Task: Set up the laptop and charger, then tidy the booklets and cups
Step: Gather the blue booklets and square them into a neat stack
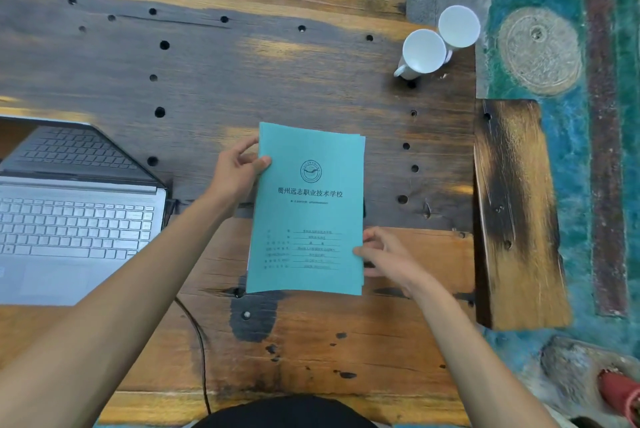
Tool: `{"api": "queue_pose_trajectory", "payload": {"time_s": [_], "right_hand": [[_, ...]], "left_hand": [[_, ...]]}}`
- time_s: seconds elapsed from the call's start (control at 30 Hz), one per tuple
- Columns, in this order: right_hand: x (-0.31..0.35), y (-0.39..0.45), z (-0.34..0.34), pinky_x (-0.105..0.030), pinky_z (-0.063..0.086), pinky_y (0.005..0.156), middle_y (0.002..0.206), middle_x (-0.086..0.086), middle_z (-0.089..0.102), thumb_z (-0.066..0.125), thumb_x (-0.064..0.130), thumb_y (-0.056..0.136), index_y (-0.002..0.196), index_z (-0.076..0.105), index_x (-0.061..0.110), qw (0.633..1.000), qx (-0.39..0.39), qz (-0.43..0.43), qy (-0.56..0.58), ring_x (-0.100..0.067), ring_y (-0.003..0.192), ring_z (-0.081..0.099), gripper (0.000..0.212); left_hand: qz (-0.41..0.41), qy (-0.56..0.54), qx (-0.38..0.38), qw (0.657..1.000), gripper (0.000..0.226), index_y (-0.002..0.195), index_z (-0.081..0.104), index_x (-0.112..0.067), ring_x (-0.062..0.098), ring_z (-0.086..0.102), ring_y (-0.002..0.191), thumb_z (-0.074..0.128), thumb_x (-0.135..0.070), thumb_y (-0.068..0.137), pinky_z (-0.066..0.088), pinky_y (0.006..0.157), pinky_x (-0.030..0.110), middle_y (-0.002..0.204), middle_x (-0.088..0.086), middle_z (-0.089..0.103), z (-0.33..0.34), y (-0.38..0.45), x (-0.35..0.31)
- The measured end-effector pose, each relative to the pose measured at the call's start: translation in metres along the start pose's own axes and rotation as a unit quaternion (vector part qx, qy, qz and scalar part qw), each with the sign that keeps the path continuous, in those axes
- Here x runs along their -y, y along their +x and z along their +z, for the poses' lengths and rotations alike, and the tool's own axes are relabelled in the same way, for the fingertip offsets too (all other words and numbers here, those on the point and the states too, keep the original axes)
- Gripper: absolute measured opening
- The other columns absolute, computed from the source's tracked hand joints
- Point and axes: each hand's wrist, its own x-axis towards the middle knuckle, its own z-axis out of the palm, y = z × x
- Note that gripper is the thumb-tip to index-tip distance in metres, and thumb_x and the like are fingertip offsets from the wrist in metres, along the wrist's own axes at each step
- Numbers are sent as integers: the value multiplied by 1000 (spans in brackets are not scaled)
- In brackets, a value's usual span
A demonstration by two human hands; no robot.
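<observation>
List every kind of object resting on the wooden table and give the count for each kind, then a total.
White cups: 2
Laptop: 1
Teal booklet stack, held by the left hand and right hand: 1 (separate booklets cannot be counted)
Black cable: 1
Total: 5

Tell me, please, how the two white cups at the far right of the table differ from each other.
The nearer cup shows a handle at its lower left; the farther cup shows none from here. The nearer cup sits fully on the table, while the farther cup stands at the table's right edge. Both are white, upright, apparently empty, and touching or nearly so.
</observation>
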Motion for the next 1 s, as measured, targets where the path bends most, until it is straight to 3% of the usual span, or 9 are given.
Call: {"api": "queue_pose_trajectory", "payload": {"time_s": [0.17, 0.33, 0.4, 0.47, 0.57, 0.63, 0.77, 0.87, 1.0], "right_hand": [[-11, 6, 16, -17, 57, 67, 109, -1, 72, 71, 18, 93, 108, 63, 25, 1000, -18, 3, 1, -8, 98, 71, 18], [-19, 16, 17, -26, 58, 77, 107, 0, 71, 76, 22, 90, 108, 67, 22, 998, -55, -3, -20, -14, 99, 69, 21], [-18, 22, 18, -29, 57, 82, 101, 1, 70, 79, 24, 87, 102, 68, 20, 995, -84, -11, -45, -14, 94, 67, 19], [-12, 27, 22, -20, 51, 74, 97, 3, 68, 79, 24, 87, 100, 65, 19, 990, -125, -31, -49, -10, 88, 64, 20], [3, 36, 24, -6, 47, 61, 99, 9, 64, 77, 24, 89, 110, 57, 23, 982, -173, -73, -13, -1, 86, 62, 29], [17, 41, 24, -6, 47, 58, 102, 15, 64, 77, 28, 89, 116, 52, 28, 979, -187, -82, -5, 2, 88, 63, 37], [30, 52, 22, -14, 43, 58, 99, 17, 63, 77, 30, 89, 126, 48, 29, 978, -197, -63, 1, 2, 83, 62, 47], [27, 57, 18, -15, 43, 58, 96, 13, 63, 76, 24, 90, 131, 51, 22, 979, -195, -55, 11, 1, 81, 62, 48], [24, 57, 13, -16, 47, 64, 104, 6, 65, 77, 19, 90, 134, 52, 16, 983, -167, -48, 62, -4, 90, 64, 50]], "left_hand": [[-27, 35, -11, 999, 41, 128, 65, -27, 10, 73, 75, 58, 0, 97, 58, 76, 36, 71, -14, 74, -2, 15, 10], [-24, 74, 9, 997, 47, 135, 63, -24, 0, 71, 76, 57, 2, 96, 56, 67, 20, 86, 1, 75, -5, 26, 17], [-25, 94, 18, 995, 53, 127, 65, -38, 0, 72, 78, 59, 2, 94, 57, 68, 21, 92, -7, 78, -6, 26, 18], [-31, 112, 20, 993, 65, 109, 61, -61, 5, 74, 83, 63, 0, 91, 59, 72, 27, 97, -14, 76, -7, 25, 19], [-46, 109, 20, 993, 76, 94, 59, -73, 8, 75, 84, 67, 2, 87, 59, 64, 24, 94, -13, 78, -7, 25, 20], [-51, 107, 21, 993, 74, 100, 61, -68, 11, 75, 89, 69, 3, 84, 59, 63, 24, 98, -9, 78, -9, 27, 18], [-106, 71, 17, 992, 58, 129, 59, -23, 21, 73, 97, 77, 3, 81, 57, 60, 27, 106, 2, 75, -14, 33, 13], [-119, 56, 65, 989, 45, 120, 64, -18, 26, 74, 100, 74, 5, 82, 60, 63, 31, 110, 5, 75, -14, 31, 6], [-107, 65, 87, 988, 46, 127, 58, -12, 30, 74, 99, 70, 6, 86, 61, 81, 45, 111, 13, 75, -9, 17, -4]]}}
